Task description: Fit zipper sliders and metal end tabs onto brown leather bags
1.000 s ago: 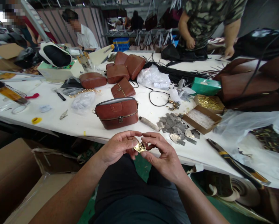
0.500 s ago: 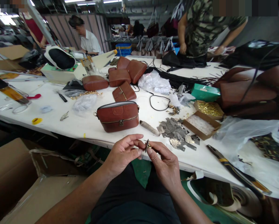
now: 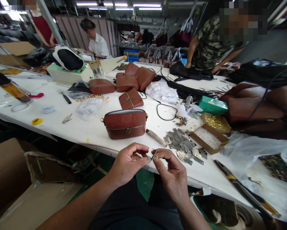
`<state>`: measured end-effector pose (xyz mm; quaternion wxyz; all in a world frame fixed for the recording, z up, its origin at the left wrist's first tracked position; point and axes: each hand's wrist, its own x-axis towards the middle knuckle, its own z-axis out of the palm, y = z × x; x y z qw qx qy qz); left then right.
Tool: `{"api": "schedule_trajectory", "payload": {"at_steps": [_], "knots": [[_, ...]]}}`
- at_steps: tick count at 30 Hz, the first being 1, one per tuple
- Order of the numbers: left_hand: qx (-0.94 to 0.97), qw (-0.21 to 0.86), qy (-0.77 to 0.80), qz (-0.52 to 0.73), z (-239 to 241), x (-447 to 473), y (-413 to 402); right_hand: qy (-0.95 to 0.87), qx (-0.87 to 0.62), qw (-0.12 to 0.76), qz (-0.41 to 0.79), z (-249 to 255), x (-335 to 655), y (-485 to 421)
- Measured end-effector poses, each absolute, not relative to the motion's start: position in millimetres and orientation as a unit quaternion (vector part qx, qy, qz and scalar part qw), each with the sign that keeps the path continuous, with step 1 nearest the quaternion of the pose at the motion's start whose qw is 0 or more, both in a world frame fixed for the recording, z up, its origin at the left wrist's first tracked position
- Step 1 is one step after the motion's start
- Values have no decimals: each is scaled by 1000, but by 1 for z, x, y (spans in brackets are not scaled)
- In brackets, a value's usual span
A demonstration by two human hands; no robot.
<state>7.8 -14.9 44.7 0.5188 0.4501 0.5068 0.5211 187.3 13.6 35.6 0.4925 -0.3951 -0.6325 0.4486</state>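
Head cam: R hand (image 3: 174,172) curled, thumb + index pinching small metal plate (image 3: 154,155), seen edge-on. L hand (image 3: 127,164) half-curled, fingertips right by plate; can't tell if gripping. Brown zip bag (image 3: 124,118) just beyond L hand; flat metal pcs (image 3: 182,143) beyond R.

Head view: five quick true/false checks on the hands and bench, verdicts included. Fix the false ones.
1. The right hand pinches a small metal fitting, with the left hand close by. True.
2. Grey metal plates lie in a loose pile on the white tabletop. True.
3. The left hand lies flat on the tabletop. False: it is raised, fingers bent.
4. The yellow tape roll lies left of the front brown zippered bag. True.
5. That bag lies on its side. False: it stands upright.
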Motion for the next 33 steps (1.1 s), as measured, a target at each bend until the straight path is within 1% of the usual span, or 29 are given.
{"api": "schedule_trajectory", "payload": {"at_steps": [3,7,10,12,15,17,18,20,22,24,28,31,33], "knots": [[480,516,513,491,43,-4,-12,-635,-382,471,479,35,185,19],[533,516,495,453,46,-21,-10,-632,-349,422,549,39,179,28],[582,490,481,436,50,-32,-8,-634,-326,388,584,43,173,33],[601,456,483,444,51,-37,-6,-637,-320,388,584,43,166,37],[611,411,493,463,49,-47,-1,-644,-317,419,556,39,152,43],[635,335,502,482,50,-58,6,-651,-310,453,525,35,139,51],[654,270,508,492,52,-65,10,-652,-309,471,507,33,132,56],[686,102,523,495,61,-81,22,-645,-318,507,475,29,116,69],[705,-38,540,458,71,-98,35,-628,-332,533,460,25,100,84],[726,-100,560,386,79,-112,49,-609,-345,546,460,21,85,97],[766,-116,588,230,88,-125,68,-582,-366,552,472,12,63,113],[775,-103,601,166,91,-125,76,-572,-369,561,471,10,55,115],[776,-68,611,141,94,-124,80,-570,-370,565,468,10,53,115]]}}
